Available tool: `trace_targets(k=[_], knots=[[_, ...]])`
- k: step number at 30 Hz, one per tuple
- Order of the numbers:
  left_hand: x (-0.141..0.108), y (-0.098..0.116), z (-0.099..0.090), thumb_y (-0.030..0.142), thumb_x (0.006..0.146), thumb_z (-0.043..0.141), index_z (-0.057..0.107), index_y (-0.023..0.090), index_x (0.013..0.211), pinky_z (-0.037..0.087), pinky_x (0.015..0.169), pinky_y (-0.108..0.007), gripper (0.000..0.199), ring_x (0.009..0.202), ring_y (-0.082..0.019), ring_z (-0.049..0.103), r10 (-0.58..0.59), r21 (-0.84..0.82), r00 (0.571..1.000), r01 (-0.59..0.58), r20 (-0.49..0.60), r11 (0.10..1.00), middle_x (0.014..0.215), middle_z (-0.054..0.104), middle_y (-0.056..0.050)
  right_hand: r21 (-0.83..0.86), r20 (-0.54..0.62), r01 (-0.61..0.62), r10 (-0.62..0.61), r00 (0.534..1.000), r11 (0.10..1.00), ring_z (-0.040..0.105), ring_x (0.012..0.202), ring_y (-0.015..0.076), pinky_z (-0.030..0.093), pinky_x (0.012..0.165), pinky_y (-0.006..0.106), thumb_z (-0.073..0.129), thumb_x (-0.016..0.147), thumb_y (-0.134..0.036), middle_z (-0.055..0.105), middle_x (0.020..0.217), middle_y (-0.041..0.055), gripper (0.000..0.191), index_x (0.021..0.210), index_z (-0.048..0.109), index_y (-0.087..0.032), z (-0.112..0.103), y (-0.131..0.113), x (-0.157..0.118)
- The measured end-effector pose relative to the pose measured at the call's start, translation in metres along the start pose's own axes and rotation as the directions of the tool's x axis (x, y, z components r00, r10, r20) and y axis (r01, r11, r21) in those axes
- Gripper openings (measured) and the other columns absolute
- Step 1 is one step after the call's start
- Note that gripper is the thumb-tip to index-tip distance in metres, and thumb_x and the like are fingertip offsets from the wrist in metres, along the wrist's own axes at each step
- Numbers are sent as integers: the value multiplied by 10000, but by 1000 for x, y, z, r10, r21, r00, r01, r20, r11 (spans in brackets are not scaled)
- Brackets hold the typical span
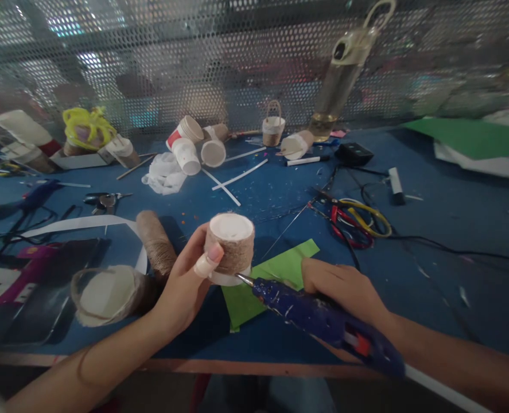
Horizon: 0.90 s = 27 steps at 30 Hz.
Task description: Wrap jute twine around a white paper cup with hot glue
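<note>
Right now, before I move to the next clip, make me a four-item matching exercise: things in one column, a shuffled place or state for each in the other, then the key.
1. Glue gun
2. Cup nearest the glue gun
3. Light green paper
4. Tall bottle

A. Lying flat on the blue tabletop
B. Held in the left hand
C. At the back, by the mesh panel
D. Held in the right hand

Pairs: 1-D, 2-B, 3-A, 4-C
</note>
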<state>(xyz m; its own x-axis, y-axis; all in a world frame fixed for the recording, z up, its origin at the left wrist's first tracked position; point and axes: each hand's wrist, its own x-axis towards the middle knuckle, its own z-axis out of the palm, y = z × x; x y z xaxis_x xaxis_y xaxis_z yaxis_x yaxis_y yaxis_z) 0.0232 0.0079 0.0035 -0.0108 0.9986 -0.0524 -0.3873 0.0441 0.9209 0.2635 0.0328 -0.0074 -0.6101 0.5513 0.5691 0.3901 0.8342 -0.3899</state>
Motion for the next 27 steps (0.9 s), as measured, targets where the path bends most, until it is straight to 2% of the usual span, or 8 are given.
trace_targets(k=[4,9,15,20,27], knots=[[0,0,0,420,883,660,681,251,1182,527,932,-356,344,1212,-285,587,17,29,1000,-17,5,999,1190,699,-73,9,6,6,-6,1000,1000,290,502,100,182,476,247,475,714,-152,282,643,-72,262,765,239,-254,-1,0,1],[2,1,1,423,897,635,701,239,1171,482,1033,-391,336,1246,-288,567,6,-43,1000,-6,-11,999,1186,703,-65,25,-26,-36,36,999,999,300,510,102,173,489,251,491,704,-97,281,643,-72,293,754,247,-252,0,-1,0],[7,0,-1,415,872,659,697,234,1162,443,1088,-395,344,1296,-285,535,-42,-116,998,37,-42,993,1209,702,-54,71,64,-171,166,984,983,290,557,113,168,541,264,523,768,-207,257,688,-66,286,772,241,-252,-6,-9,-1],[7,2,0,427,879,655,701,235,1131,454,1076,-404,320,1279,-281,551,-45,-138,997,36,-58,990,1201,704,-49,115,136,-168,152,979,979,331,557,116,193,550,276,550,724,-179,323,690,-65,269,773,296,-251,-13,-10,0],[7,4,3,471,865,660,726,231,1090,472,1059,-389,335,1268,-285,563,-54,-152,996,43,-70,987,1178,719,-42,105,84,-138,129,988,985,331,534,109,196,526,271,549,780,-189,338,660,-67,252,764,304,-249,-7,-5,-1]])
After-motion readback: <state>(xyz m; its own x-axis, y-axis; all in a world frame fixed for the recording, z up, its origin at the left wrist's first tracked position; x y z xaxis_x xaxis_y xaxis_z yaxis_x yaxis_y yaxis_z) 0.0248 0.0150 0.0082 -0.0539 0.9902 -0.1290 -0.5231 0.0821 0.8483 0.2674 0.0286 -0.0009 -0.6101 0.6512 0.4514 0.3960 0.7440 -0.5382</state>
